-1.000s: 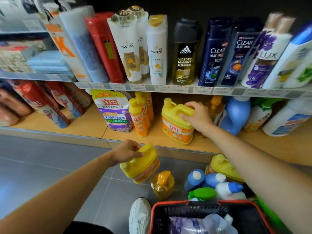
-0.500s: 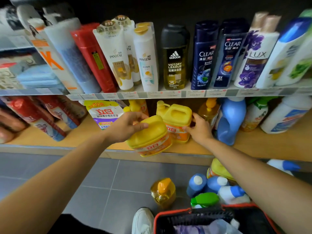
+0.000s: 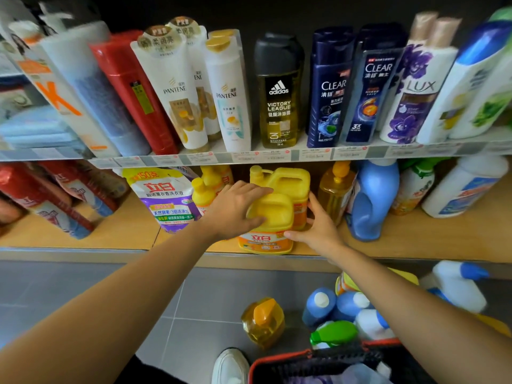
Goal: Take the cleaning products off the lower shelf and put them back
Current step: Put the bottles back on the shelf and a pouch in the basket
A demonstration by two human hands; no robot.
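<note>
A yellow detergent jug [image 3: 270, 217] with an orange label stands at the front of the wooden lower shelf [image 3: 124, 231]. My left hand [image 3: 235, 209] grips its top. My right hand [image 3: 318, 225] presses flat against its right side and lower label. A second yellow jug [image 3: 288, 178] stands right behind it. On the floor below lie an amber pump bottle [image 3: 263, 322], blue-capped bottles [image 3: 327, 303], a green-capped bottle [image 3: 333, 332] and a white spray bottle [image 3: 457, 284].
On the lower shelf stand a purple refill pouch [image 3: 163, 200], small yellow bottles [image 3: 202, 192], an amber bottle [image 3: 333, 187] and a blue jug [image 3: 374, 198]. Shampoo bottles fill the upper shelf [image 3: 277, 155]. A red-rimmed basket [image 3: 304, 356] and my white shoe [image 3: 230, 367] are below.
My left hand lifted the yellow jug from the floor up to the shelf and set it in front of the other jug. My right hand moved from the rear jug to the front one.
</note>
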